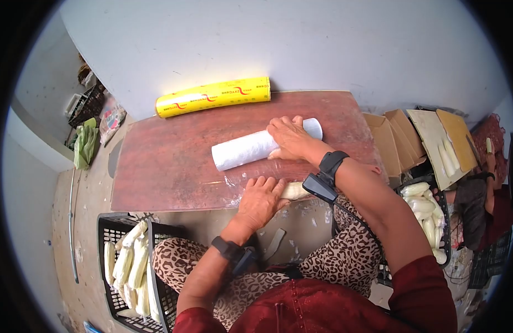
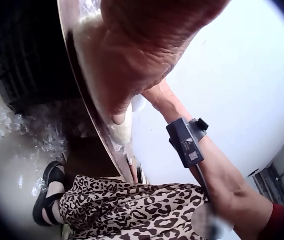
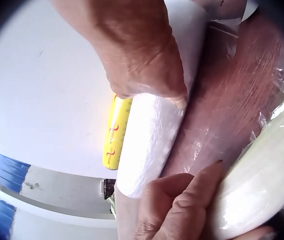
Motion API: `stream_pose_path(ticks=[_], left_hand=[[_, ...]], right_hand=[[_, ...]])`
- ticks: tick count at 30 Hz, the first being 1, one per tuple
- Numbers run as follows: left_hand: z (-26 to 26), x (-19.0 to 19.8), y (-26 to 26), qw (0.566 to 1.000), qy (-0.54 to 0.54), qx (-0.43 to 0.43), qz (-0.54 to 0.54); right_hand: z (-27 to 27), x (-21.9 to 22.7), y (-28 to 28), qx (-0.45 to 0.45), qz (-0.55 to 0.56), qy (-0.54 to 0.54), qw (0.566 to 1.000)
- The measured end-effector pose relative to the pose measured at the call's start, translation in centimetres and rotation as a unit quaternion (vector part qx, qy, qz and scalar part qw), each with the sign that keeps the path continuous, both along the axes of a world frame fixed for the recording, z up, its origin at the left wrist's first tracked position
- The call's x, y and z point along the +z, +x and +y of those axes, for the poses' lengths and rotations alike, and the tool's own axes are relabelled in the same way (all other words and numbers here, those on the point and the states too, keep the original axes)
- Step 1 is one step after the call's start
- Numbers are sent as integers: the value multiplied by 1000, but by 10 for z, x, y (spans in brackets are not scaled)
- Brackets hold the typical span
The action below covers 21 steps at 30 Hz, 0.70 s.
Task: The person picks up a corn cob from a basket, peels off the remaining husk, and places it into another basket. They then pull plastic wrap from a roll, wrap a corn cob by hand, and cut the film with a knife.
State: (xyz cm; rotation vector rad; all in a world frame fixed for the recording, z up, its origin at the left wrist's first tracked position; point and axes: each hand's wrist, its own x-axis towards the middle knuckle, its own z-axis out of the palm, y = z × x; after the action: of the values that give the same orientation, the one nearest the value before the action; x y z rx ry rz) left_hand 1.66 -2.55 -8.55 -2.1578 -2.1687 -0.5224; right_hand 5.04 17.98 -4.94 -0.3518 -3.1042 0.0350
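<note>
Cling film, a white roll of clear plastic wrap (image 1: 256, 147), lay across the middle of the reddish-brown wooden board (image 1: 173, 161), and your right hand (image 1: 289, 139) rested on top of it with fingers curled over its far side. Your left hand (image 1: 260, 201) pressed down with straight fingers on a pale peeled corn cob (image 1: 295, 190) at the board's near edge, over a sheet of film drawn out from the roll. To wrap well, you needed the film taut between roll and cob, so steady pressure from the left hand mattered while the right controlled the roll. A yellow boxed roll of wrap (image 1: 213, 96) sat at the far edge, apart from both hands. Black plastic crates of cobs (image 1: 129, 266) stood beside your knees.
</note>
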Motion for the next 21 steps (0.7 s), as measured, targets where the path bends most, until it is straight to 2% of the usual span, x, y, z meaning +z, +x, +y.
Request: stream_pose_path(ticks=[4,7,12,15,18,19,20,21], left_hand=[[-2,-1,1,1000,-16,5,20],[-2,-2,5,999,-25,22,35],[0,0,3,998,-45,28,18],[-3,-1,4,998,-61,-3,-17],[-14,-18,25,978,-58,-55,-191],[-20,-17,37,957,-199,-47,-205],[-23,-22,46,950,-205,-100,-214],[-27,-25,53,931,-258,-121,-230]], right_hand=[[-3,-8,-9,34,44,-78,995],[-6,-24,-17,28,30,-38,998],[-15,-20,-14,29,25,10,999],[-20,-19,-15,16,17,40,999],[-21,-18,-21,-38,24,49,998],[-21,-18,-25,-60,30,50,996],[-20,-17,-27,-58,27,36,997],[-16,-15,-27,-56,22,23,998]])
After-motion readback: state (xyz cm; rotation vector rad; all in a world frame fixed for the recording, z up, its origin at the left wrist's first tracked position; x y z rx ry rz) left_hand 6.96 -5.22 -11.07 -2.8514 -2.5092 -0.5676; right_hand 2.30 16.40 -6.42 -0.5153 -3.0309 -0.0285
